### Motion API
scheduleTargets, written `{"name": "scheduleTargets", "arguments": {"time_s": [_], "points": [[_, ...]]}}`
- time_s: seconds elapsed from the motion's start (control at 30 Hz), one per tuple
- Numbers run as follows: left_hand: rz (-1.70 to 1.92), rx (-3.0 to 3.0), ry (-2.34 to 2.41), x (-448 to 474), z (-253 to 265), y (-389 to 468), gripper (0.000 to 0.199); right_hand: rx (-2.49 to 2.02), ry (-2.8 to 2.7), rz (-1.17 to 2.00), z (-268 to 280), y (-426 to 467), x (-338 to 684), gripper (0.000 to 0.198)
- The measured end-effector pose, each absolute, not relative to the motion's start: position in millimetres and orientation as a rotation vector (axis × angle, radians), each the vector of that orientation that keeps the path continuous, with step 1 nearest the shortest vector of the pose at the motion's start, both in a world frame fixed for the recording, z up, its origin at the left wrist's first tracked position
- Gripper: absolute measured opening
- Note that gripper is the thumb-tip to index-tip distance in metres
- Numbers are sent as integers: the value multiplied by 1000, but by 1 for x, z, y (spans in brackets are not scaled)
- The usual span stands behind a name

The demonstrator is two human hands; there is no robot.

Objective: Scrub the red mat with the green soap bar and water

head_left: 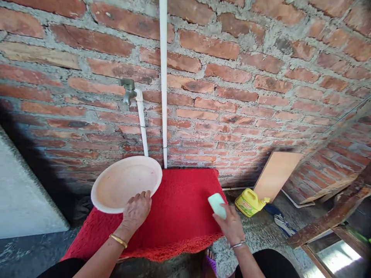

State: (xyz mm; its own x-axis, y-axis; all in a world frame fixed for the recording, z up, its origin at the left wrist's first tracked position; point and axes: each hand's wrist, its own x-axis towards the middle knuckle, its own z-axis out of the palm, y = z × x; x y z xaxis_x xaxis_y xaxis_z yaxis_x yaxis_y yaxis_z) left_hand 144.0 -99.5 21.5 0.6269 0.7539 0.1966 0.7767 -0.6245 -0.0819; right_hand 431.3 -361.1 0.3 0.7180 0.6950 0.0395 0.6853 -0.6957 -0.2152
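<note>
My left hand (137,209) grips the near right rim of a wide, pale pink plastic basin (121,183). The basin is tilted, its inside facing me, above the left part of a table with a red cloth (185,212). Over the right side of the cloth, my right hand (232,224) holds a pale green, rounded rectangular block (217,204) between thumb and fingers. Whether that block is a sponge or soap I cannot tell. My left fingertips show over the rim, while the thumb is hidden.
A metal tap (128,92) on a white pipe (142,127) stands against the brick wall behind the basin. To the right, a yellow jug (248,202) sits on the floor by a leaning board (277,173). A wooden frame (327,220) is farther right.
</note>
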Motion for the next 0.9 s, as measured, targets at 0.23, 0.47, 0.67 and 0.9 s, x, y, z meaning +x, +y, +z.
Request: {"name": "scheduleTargets", "arguments": {"time_s": [0.23,0.47,0.67,0.9], "points": [[-244,-2729,-1284,141,23,-100,37,-2601,-1400,209,-20,-366,373,48],[-160,-2791,-1327,144,33,-105,36,-2932,-842,-81,-14,-439,446,41],[-83,-2926,-1215,103,50,-98,38,-2568,-1369,221,-10,-342,327,42],[-297,-3047,-1159,57,62,-83,35,-2178,-1980,463,0,-235,173,48]]}}
